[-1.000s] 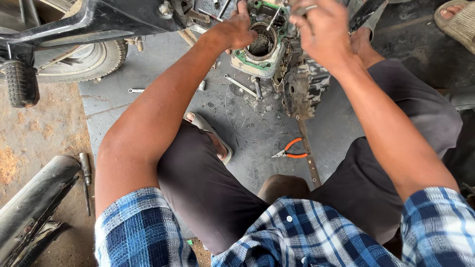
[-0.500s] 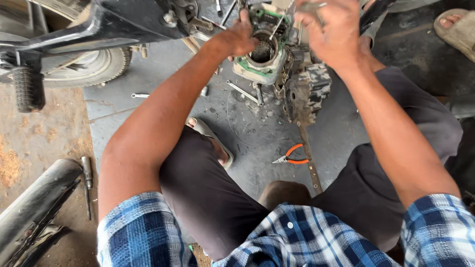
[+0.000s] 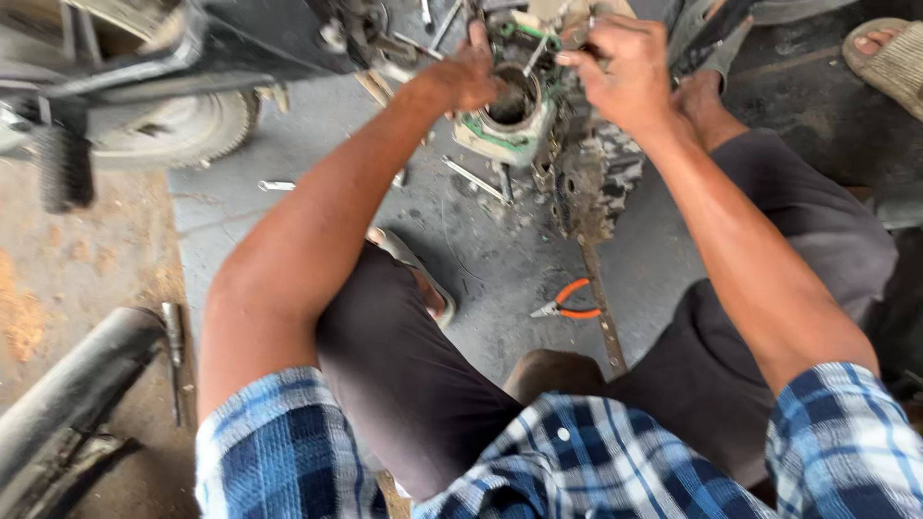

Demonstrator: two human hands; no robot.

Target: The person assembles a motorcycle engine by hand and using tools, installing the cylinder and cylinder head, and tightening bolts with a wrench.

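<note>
A dirty motorcycle engine (image 3: 577,173) stands on the grey floor ahead of my knees. Its cylinder block (image 3: 508,115) has a round bore and a green gasket edge. My left hand (image 3: 471,72) grips the left side of that cylinder block. At the top right of the engine my right hand (image 3: 625,72) is closed around a part, with a thin metal piece between the fingers; what it is I cannot tell. I sit crouched, in dark trousers and a blue checked shirt.
Orange-handled pliers (image 3: 569,303) lie on the floor between my legs. Loose metal tools (image 3: 476,180) lie left of the engine. A motorcycle frame and wheel (image 3: 178,125) stand at the upper left, a dark exhaust pipe (image 3: 67,394) at the lower left. Another person's sandalled foot (image 3: 889,53) is top right.
The view has tilted down and shifted a little, so the engine sits lower in frame. Both hands stay on the engine top; the right hand has shifted slightly.
</note>
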